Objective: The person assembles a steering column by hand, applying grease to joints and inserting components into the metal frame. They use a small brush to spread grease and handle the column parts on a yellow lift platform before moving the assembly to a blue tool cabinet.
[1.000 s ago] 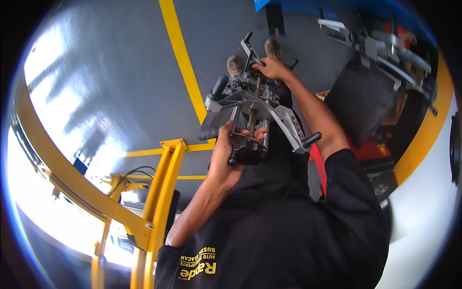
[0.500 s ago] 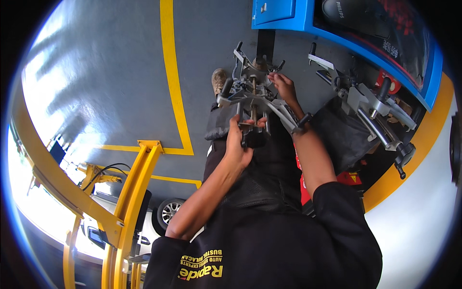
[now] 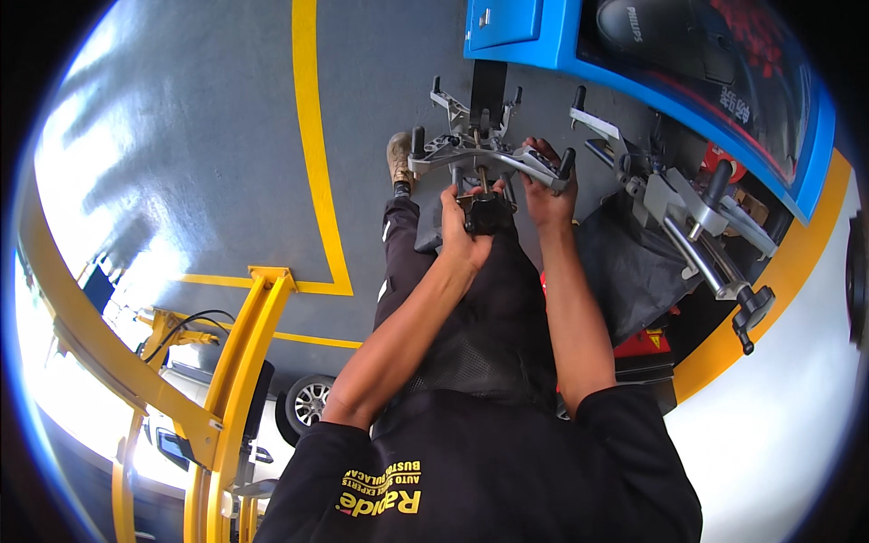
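A grey floor (image 3: 181, 136) carries yellow painted lines (image 3: 312, 136) and bright glare on the left. A yellow steel frame (image 3: 235, 362) rises at lower left, near a car wheel (image 3: 308, 403). A blue cabinet (image 3: 520, 27) stands at the top.

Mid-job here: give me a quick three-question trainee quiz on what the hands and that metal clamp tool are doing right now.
1. True or false: both hands are on the grey metal clamp tool.
2. What does the left hand wrap around? A) the black knob under the tool B) the yellow lift post C) the blue cabinet
3. Fill in: a second, similar clamp tool lies toward the person's ____.

Key: 1 true, the right hand holds one arm of it; 2 A; 3 right.
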A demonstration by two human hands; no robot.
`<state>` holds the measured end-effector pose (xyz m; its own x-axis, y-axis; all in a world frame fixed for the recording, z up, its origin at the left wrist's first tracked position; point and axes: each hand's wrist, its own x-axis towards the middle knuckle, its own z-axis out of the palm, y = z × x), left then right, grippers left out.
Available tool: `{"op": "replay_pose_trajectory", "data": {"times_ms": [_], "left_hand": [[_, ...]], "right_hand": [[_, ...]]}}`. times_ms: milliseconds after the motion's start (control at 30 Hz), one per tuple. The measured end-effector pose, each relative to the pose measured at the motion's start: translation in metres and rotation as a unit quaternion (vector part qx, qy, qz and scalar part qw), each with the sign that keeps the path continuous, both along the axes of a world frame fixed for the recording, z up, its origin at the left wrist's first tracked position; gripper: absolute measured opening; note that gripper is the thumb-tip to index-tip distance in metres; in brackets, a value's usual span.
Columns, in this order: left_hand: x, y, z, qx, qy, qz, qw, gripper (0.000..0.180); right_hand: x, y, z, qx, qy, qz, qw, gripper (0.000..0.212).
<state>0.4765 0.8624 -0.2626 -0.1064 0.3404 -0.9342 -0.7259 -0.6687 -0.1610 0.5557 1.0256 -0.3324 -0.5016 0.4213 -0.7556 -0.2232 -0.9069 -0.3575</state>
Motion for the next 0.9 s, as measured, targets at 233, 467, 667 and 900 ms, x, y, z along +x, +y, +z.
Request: {"op": "replay_pose_trajectory", "data": {"times_ms": [233,467,667,900], "left_hand": [[-0.002,0.025,-0.005,-0.003,-0.003,0.025,1.000,0.045],[-0.007,0.036,-0.028,0.013,0.004,0.036,0.999,0.042],[-0.019,0.049,-0.035,-0.012,0.015,0.026,0.999,0.043],[-0.036,0.063,-0.036,-0.018,0.030,-0.003,0.999,0.046]], "right_hand": [[-0.021,0.010,0.013,0.025,0.012,-0.029,0.999,0.066],[-0.031,0.018,0.012,0.051,-0.009,-0.012,0.999,0.063],[-0.042,0.018,0.010,0.084,-0.058,-0.012,0.995,0.056],[-0.041,0.022,0.014,0.131,-0.104,0.001,0.986,0.053]]}}
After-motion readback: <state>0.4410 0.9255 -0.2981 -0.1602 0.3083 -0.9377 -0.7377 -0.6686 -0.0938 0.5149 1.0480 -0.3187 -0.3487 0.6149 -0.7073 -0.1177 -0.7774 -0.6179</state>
